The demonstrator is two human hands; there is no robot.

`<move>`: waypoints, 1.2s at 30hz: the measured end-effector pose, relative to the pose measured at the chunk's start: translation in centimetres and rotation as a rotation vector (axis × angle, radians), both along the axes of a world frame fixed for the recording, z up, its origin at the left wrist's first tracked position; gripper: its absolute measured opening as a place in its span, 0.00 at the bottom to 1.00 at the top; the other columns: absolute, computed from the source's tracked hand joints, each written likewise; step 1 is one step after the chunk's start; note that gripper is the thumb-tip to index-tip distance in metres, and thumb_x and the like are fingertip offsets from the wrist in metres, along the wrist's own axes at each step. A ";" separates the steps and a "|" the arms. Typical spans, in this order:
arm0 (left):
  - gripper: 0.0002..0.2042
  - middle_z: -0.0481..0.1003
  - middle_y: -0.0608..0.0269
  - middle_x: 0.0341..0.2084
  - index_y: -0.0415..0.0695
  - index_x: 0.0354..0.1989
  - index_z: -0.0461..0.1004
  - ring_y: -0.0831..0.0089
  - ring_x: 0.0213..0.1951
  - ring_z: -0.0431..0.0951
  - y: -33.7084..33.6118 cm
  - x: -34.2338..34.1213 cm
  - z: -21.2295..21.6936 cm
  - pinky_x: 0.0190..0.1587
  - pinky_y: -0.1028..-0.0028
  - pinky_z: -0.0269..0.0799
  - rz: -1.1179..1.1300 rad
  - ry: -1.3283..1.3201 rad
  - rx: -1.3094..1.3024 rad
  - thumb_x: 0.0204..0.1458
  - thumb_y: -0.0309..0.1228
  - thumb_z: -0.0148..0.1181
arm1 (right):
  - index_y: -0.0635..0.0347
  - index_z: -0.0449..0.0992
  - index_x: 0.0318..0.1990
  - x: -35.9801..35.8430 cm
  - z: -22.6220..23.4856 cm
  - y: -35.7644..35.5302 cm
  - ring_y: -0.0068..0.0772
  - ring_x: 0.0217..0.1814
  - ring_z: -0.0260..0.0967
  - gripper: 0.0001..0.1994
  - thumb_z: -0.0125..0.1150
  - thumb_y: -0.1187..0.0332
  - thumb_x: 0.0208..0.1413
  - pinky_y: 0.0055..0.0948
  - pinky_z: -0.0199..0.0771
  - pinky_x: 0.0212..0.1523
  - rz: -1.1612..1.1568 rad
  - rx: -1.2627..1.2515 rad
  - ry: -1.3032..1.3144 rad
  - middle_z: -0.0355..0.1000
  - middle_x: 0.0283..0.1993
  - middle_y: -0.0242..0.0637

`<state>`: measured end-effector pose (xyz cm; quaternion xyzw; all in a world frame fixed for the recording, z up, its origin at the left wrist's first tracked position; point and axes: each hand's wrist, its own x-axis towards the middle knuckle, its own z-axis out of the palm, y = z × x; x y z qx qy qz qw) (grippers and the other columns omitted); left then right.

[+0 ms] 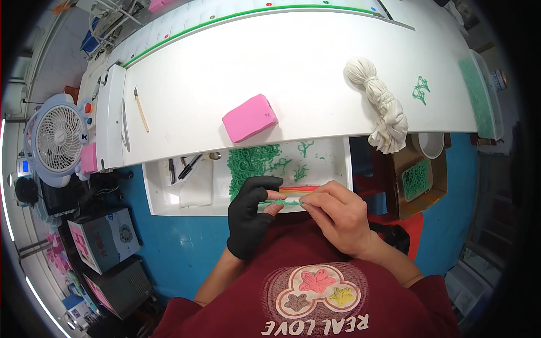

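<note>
Apparently mid-job, left hand (251, 217) and right hand (342, 217) pinched one green strand (289, 203), plenty left in the ten-o'clock heap (248, 163), finished count unclear.

One fisheye view looks down from the person's head, near above the fingers (322, 198) and table (194, 84).

On the left I saw a lt. blue fan (59, 138) by the white tbl. (186, 73), w/ a wood-handled knife (142, 114) lying nr. that end. A pink block (249, 118) sat nr. the front edge, a twisted white cloth (378, 96) to its rt., partly overhanging.
</note>
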<state>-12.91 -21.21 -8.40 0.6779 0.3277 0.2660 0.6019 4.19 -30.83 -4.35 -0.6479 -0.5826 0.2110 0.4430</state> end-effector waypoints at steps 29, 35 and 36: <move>0.11 0.74 0.58 0.43 0.44 0.37 0.81 0.65 0.46 0.74 0.9 0.1 0.7 0.49 0.69 0.68 -0.095 -0.022 0.166 0.41 0.24 0.67 | 0.66 0.72 0.35 0.1 -0.9 -0.2 0.49 0.33 0.68 0.03 0.55 0.75 0.57 0.41 0.67 0.34 0.028 -0.187 0.180 0.67 0.32 0.46; 0.10 0.74 0.57 0.43 0.44 0.35 0.81 0.68 0.42 0.75 0.7 0.2 0.7 0.41 0.73 0.72 -0.083 -0.033 0.201 0.42 0.22 0.66 | 0.66 0.73 0.36 0.2 -1.0 -0.3 0.49 0.34 0.69 0.04 0.55 0.75 0.57 0.40 0.68 0.34 0.014 -0.193 0.137 0.68 0.33 0.46; 0.10 0.74 0.57 0.43 0.44 0.35 0.81 0.68 0.42 0.75 0.7 0.2 0.7 0.41 0.73 0.72 -0.084 -0.034 0.201 0.42 0.22 0.66 | 0.66 0.74 0.36 0.2 -1.1 -0.3 0.48 0.34 0.69 0.04 0.56 0.75 0.57 0.39 0.68 0.34 0.008 -0.188 0.120 0.68 0.33 0.45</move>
